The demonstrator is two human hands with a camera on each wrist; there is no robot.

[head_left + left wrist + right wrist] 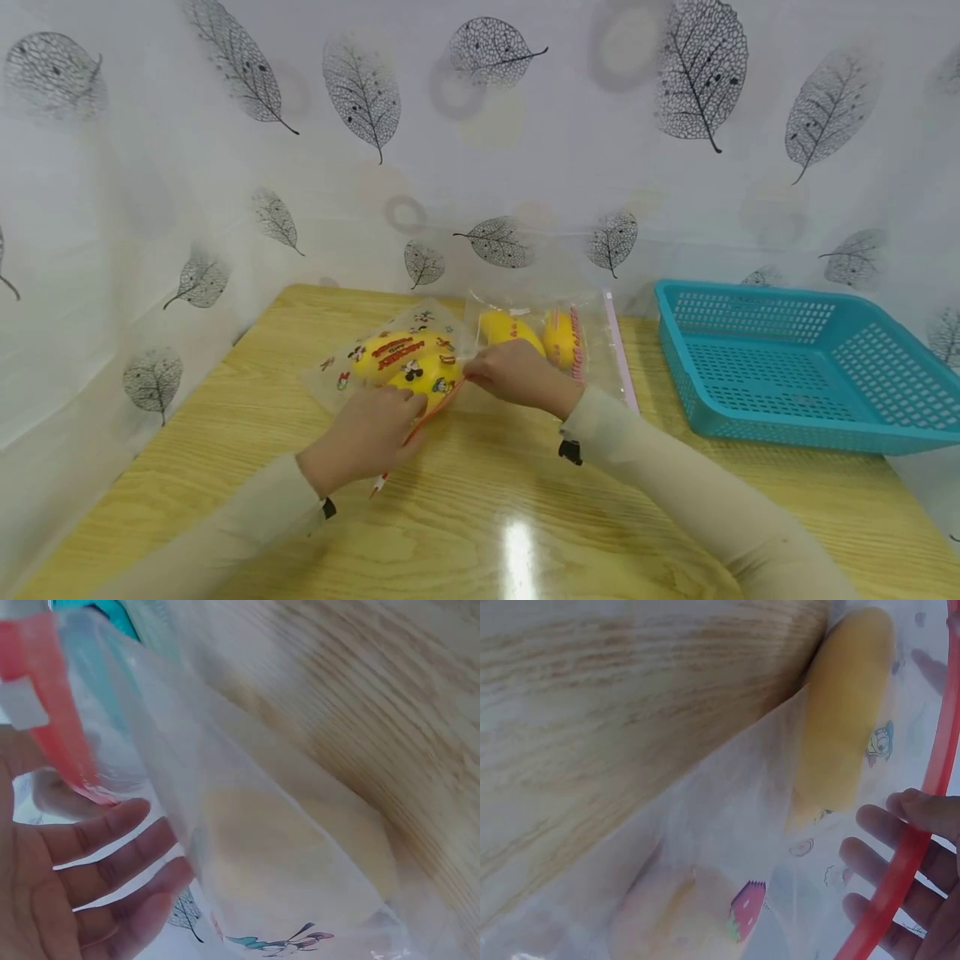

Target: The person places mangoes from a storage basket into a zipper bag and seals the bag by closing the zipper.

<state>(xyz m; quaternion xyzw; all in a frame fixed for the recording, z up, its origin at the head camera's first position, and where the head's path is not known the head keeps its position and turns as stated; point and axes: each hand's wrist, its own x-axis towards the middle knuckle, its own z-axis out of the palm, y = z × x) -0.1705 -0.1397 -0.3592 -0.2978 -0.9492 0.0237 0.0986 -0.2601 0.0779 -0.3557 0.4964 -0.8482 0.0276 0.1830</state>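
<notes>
Both hands are at a clear zip bag (327,392) printed with cartoon figures, its red zip strip (907,877) running along the edge nearest the person. Two smooth yellow, fruit-like things (438,371) lie inside it. At the strip's lower part, my left hand (369,435) pinches the edge between thumb and index finger, the other fingers loosely bent along the plastic. A white slider (22,703) sits on the strip beside that thumb. My right hand (521,375) pinches the strip's far end, thumb against index finger.
Behind the right hand lies a second clear bag (600,375) with a pink strip, holding yellow things (510,327) too. A blue perforated basket (750,417) stands at the right of the wooden table (465,533). Leaf-printed white cloth (420,192) hangs at the back and left.
</notes>
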